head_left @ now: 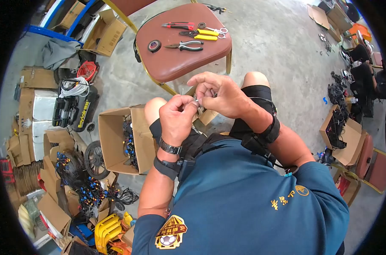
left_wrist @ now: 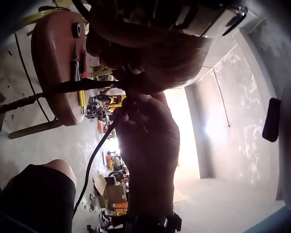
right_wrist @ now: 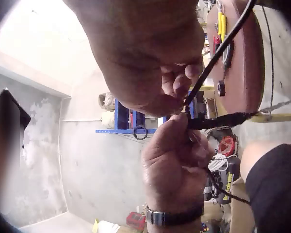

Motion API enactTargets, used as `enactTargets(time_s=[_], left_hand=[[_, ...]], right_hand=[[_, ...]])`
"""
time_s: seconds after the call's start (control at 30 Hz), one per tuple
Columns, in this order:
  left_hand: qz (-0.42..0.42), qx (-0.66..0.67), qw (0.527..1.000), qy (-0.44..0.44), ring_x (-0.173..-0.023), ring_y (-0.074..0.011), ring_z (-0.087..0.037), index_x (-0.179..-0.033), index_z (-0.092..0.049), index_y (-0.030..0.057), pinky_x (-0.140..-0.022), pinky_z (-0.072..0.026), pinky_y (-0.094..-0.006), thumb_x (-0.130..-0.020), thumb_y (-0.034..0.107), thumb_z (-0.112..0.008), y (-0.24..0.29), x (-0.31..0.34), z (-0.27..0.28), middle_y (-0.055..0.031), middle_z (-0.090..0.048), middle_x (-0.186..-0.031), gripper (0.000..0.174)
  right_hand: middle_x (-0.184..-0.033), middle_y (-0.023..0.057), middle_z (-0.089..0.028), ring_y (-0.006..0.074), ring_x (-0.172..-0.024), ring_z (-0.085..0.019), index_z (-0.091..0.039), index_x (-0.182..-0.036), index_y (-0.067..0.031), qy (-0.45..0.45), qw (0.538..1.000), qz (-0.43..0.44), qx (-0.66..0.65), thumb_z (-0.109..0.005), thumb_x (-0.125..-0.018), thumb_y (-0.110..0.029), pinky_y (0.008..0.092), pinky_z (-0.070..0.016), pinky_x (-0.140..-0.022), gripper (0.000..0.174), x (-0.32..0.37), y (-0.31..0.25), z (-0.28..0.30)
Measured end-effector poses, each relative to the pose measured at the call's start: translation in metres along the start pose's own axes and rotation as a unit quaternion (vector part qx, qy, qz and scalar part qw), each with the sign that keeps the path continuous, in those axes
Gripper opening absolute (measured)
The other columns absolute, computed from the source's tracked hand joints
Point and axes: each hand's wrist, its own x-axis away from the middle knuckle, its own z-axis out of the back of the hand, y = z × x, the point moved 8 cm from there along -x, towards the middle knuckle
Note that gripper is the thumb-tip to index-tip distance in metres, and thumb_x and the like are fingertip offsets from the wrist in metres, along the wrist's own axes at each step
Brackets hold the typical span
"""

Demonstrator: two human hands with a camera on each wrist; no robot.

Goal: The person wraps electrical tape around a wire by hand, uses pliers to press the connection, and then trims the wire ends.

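Observation:
In the head view, the left hand [head_left: 177,119] and right hand [head_left: 227,97] meet above the lap, fingertips close together. The left wrist view shows a thick dark wrapped cable [left_wrist: 63,89] and a thinner cord [left_wrist: 90,162] running to the pinched fingers of the left hand [left_wrist: 150,56] and right hand [left_wrist: 149,128]. From the right wrist, a dark cord [right_wrist: 219,53] reaches the fingertips of the right hand [right_wrist: 143,58], while the left hand [right_wrist: 172,162] grips the wrapped cable [right_wrist: 225,121]. The exact joint between the fingers is hidden.
A brown chair seat [head_left: 176,63] ahead holds a tape roll [head_left: 154,46], red-handled cutters [head_left: 176,25], yellow-handled strippers [head_left: 206,37], pliers [head_left: 185,45] and scissors [head_left: 220,31]. A cardboard box [head_left: 116,146] with cables stands left of the knees. More boxes and cable piles lie at both sides.

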Motion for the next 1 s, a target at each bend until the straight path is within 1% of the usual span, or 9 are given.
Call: enactTargets(time_s=[0.17, 0.3, 0.47, 0.5, 0.57, 0.63, 0.8, 0.9, 1.0], left_hand=[[-0.035, -0.011, 0.999, -0.007, -0.064, -0.0023, -0.048, -0.084, -0.07, -0.0002, -0.057, -0.0404, -0.0202, -0.084, 0.002, -0.07, 0.005, 0.003, 0.003, 0.0047, -0.061, -0.073, 0.002], [-0.043, -0.027, 0.999, -0.001, -0.064, -0.0024, -0.049, -0.086, -0.071, -0.0001, -0.058, -0.0405, -0.0202, -0.084, 0.002, -0.07, 0.006, 0.003, 0.003, 0.0042, -0.062, -0.073, 0.002], [0.065, 0.117, 0.991, 0.006, -0.06, -0.0028, -0.05, -0.087, -0.071, -0.0004, -0.054, -0.0403, -0.0197, -0.086, 0.003, -0.069, -0.024, 0.003, 0.004, 0.0024, -0.063, -0.072, 0.004], [0.087, 0.158, 0.984, 0.011, -0.059, -0.0029, -0.051, -0.088, -0.071, -0.0004, -0.052, -0.0403, -0.0195, -0.086, 0.003, -0.069, -0.034, 0.001, 0.005, 0.002, -0.063, -0.071, 0.005], [0.101, 0.192, 0.976, -0.004, -0.057, -0.0033, -0.051, -0.089, -0.07, -0.0004, -0.051, -0.0399, -0.0191, -0.087, 0.003, -0.068, -0.039, -0.002, 0.007, 0.0016, -0.063, -0.07, 0.005], [0.104, 0.191, 0.976, -0.006, -0.055, -0.0034, -0.051, -0.091, -0.07, -0.0002, -0.049, -0.0395, -0.0186, -0.088, 0.004, -0.068, -0.038, -0.004, 0.008, 0.0014, -0.063, -0.07, 0.005], [0.089, 0.14, 0.986, 0.004, -0.054, -0.0051, -0.052, -0.088, -0.07, -0.0011, -0.047, -0.0393, -0.0199, -0.087, 0.003, -0.066, -0.028, -0.006, 0.001, -0.001, -0.064, -0.072, 0.006], [0.093, 0.14, 0.986, -0.01, -0.055, -0.0052, -0.052, -0.092, -0.07, -0.0011, -0.048, -0.0399, -0.0198, -0.088, 0.003, -0.065, -0.029, -0.006, -0.003, -0.0011, -0.064, -0.073, 0.007], [0.085, 0.131, 0.988, -0.005, -0.055, -0.0058, -0.052, -0.094, -0.07, -0.0006, -0.048, -0.04, -0.0202, -0.089, 0.003, -0.066, -0.027, -0.006, -0.005, -0.0009, -0.063, -0.072, 0.008]], right_hand=[[-0.083, -0.0006, -0.06, 0.006, -0.077, -0.054, -0.059, -0.119, 0.0012, -0.012, 0.998, -0.037, -0.049, -0.057, -0.077, 0.009, 0.0225, -0.0449, -0.072, 0.043, 0.004, 0.008, -0.003], [-0.078, -0.0011, -0.062, 0.004, -0.071, -0.054, -0.063, -0.116, 0.0005, -0.017, 1.0, 0.018, -0.017, -0.059, -0.077, 0.005, 0.0225, -0.0455, -0.066, 0.04, 0.005, 0.0, -0.002], [-0.084, -0.002, -0.061, 0.0056, -0.078, -0.055, -0.061, -0.123, -0.0006, -0.073, 0.994, -0.013, -0.076, -0.061, -0.079, 0.006, 0.0231, -0.0449, -0.073, 0.045, 0.013, -0.006, -0.01], [-0.086, -0.0016, -0.061, 0.0057, -0.082, -0.055, -0.061, -0.125, -0.0029, -0.093, 0.995, 0.019, -0.002, -0.062, -0.08, 0.005, 0.0235, -0.0451, -0.075, 0.045, 0.016, -0.021, -0.02], [-0.088, -0.0011, -0.06, 0.0068, -0.085, -0.056, -0.061, -0.125, -0.0037, -0.089, 0.994, 0.0, -0.065, -0.06, -0.081, 0.006, 0.0247, -0.0458, -0.076, 0.045, 0.017, -0.013, -0.023], [-0.086, 0.0004, -0.062, 0.007, -0.077, -0.056, -0.065, -0.119, -0.0027, -0.027, 0.998, 0.055, -0.006, -0.057, -0.082, 0.003, 0.0254, -0.0479, -0.072, 0.039, 0.007, -0.005, -0.001], [-0.081, 0.0043, -0.062, 0.013, -0.073, -0.056, -0.069, -0.105, -0.0012, -0.044, 0.993, -0.006, 0.11, -0.068, -0.079, -0.008, 0.0287, -0.0473, -0.067, 0.027, 0.007, -0.003, 0.012], [-0.085, 0.0039, -0.06, 0.0106, -0.079, -0.057, -0.069, -0.101, -0.0025, -0.042, 0.984, 0.066, 0.163, -0.071, -0.08, -0.005, 0.0263, -0.0463, -0.072, 0.021, 0.007, -0.006, 0.008], [-0.086, 0.0032, -0.061, 0.0098, -0.081, -0.059, -0.067, -0.095, -0.0014, -0.008, 0.993, 0.024, 0.115, -0.071, -0.085, -0.008, 0.0273, -0.047, -0.07, 0.012, 0.005, 0.0, 0.01]])
